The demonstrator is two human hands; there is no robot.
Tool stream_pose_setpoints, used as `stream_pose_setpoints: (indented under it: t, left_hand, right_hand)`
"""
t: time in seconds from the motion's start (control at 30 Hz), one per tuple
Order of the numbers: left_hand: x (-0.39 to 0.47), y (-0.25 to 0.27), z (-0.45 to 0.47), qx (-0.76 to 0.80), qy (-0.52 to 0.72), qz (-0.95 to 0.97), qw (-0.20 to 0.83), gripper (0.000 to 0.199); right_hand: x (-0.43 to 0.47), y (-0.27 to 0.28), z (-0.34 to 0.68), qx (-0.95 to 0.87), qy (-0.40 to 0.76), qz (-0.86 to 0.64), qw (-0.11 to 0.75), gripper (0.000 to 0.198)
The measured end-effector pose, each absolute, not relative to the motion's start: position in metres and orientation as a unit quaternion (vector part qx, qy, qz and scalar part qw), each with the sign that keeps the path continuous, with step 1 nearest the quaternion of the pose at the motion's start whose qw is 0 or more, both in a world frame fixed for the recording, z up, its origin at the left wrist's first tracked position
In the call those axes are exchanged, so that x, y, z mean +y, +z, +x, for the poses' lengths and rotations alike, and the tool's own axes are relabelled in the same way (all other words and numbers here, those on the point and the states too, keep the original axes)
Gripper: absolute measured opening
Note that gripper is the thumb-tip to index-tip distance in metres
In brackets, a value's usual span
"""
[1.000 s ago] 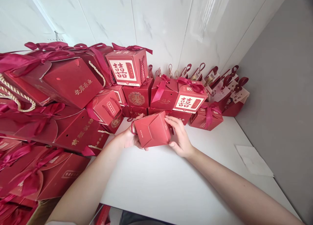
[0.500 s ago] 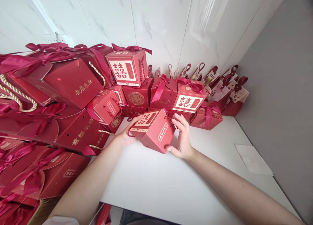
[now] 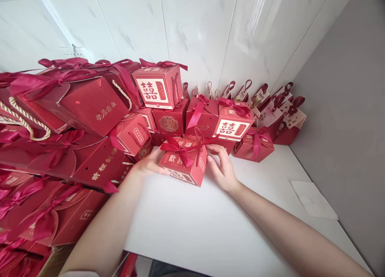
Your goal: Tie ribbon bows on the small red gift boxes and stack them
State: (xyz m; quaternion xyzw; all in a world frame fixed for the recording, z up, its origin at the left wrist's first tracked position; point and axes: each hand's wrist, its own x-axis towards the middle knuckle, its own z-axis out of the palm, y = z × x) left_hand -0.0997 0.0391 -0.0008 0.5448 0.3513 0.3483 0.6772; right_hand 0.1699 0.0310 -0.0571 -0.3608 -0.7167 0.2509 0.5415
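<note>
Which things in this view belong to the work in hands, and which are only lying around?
Belong to the work:
- ribbon-tied red gift box
- left hand, gripping its left side
- right hand, at its right side

Apparently just lying around:
- stacked red gift boxes, left and behind
- small loop-handled packages, back right
- white sheet, right

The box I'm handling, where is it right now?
In the head view, the box is near the centre, between the left hand and right hand, in front of the stacked boxes.
</note>
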Motion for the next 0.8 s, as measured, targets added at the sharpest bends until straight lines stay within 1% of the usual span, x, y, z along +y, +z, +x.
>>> stream_pose_setpoints:
  t: [0.07,0.17,0.23,0.33,0.4,0.47,0.53,0.6,0.7,0.8]
  left_hand:
    - [0.037,0.005,-0.097,0.383,0.348,0.577,0.632,0.085]
    - [0.035,0.011,-0.096,0.446,0.297,0.630,0.562,0.105]
    - [0.036,0.012,-0.098,0.473,0.250,0.646,0.544,0.110]
    - [0.039,0.010,-0.106,0.455,0.208,0.652,0.569,0.109]
    - [0.042,0.008,-0.111,0.411,0.203,0.655,0.601,0.103]
    - [0.044,0.006,-0.115,0.372,0.207,0.640,0.640,0.092]
    - [0.045,0.005,-0.117,0.367,0.225,0.611,0.665,0.079]
    - [0.045,0.003,-0.115,0.387,0.249,0.588,0.665,0.073]
    - [0.046,0.002,-0.111,0.415,0.250,0.577,0.657,0.063]
    - [0.045,0.003,-0.106,0.436,0.233,0.574,0.653,0.038]
  right_hand:
    - [0.034,-0.061,0.170,-0.705,0.305,-0.358,0.531,0.026]
    - [0.039,-0.064,0.171,-0.681,0.351,-0.370,0.526,0.026]
    - [0.041,-0.064,0.173,-0.675,0.352,-0.380,0.526,0.028]
    - [0.041,-0.061,0.175,-0.683,0.358,-0.349,0.533,0.030]
    - [0.038,-0.058,0.173,-0.688,0.364,-0.326,0.536,0.033]
    - [0.036,-0.056,0.171,-0.682,0.369,-0.333,0.537,0.036]
    - [0.036,-0.055,0.169,-0.650,0.396,-0.349,0.546,0.031]
    - [0.039,-0.055,0.167,-0.605,0.451,-0.345,0.558,0.024]
    - [0.047,-0.053,0.168,-0.567,0.515,-0.319,0.558,0.023]
    - [0.052,-0.039,0.175,-0.555,0.561,-0.301,0.536,0.024]
